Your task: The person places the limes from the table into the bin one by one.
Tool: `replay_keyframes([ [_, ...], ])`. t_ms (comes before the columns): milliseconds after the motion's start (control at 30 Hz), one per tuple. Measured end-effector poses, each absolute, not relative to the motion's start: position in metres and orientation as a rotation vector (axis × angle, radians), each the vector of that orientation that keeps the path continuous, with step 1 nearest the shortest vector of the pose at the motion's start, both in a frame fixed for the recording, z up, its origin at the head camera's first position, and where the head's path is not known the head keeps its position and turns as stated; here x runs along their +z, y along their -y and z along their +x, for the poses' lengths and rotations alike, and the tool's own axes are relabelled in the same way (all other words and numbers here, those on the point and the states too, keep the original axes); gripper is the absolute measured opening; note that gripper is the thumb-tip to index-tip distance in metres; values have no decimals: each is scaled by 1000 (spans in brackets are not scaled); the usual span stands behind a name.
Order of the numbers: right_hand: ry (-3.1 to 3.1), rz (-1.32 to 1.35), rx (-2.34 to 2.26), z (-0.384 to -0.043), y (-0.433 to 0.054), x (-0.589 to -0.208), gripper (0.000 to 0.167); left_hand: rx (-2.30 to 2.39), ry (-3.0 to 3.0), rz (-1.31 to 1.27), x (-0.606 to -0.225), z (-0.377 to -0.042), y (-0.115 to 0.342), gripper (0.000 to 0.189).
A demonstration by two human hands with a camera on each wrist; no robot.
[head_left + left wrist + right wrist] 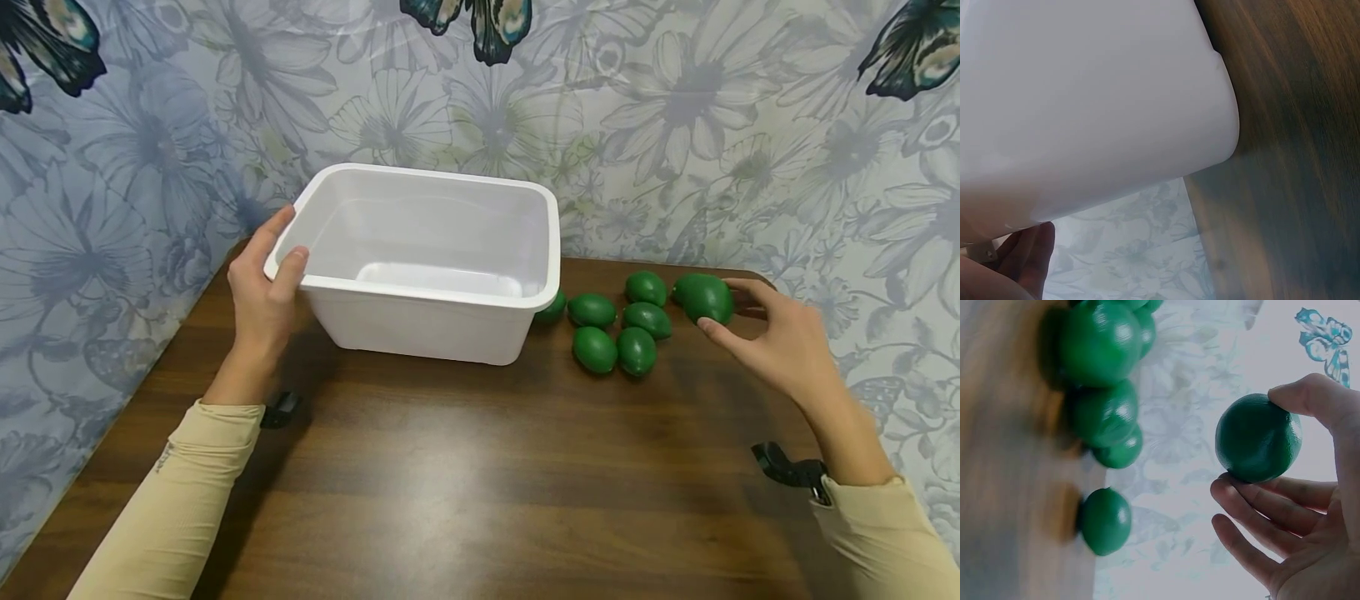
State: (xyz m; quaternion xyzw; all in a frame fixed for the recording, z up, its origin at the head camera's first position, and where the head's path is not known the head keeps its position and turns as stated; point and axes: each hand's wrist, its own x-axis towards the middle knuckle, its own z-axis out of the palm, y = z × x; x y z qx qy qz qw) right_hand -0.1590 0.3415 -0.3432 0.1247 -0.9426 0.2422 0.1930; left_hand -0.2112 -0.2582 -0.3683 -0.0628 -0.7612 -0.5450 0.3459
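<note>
The left hand (262,287) grips the white bin (420,327) by its rim, the bin extending to that hand's right. The right hand (783,337) pinches a green fruit (708,298) above the table (450,483); loose fruits (595,350) lie to its left.

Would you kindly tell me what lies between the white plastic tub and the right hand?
In the head view, a group of green limes lies on the wooden table between the tub and the right hand.

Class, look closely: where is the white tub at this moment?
In the head view, the white tub is just left of centre, its left end gripped by the left hand and its right end beside the green fruits.
</note>
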Motion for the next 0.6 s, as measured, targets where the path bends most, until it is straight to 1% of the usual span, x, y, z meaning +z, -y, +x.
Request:
replay_keyframes([
  [267,2644,329,703,-167,-315,-320,59,-1431,1946,-162,-370,-212,258,58],
  [600,2540,437,790,-180,-276,-300,55,-1413,1937,-147,-372,-214,258,58],
])
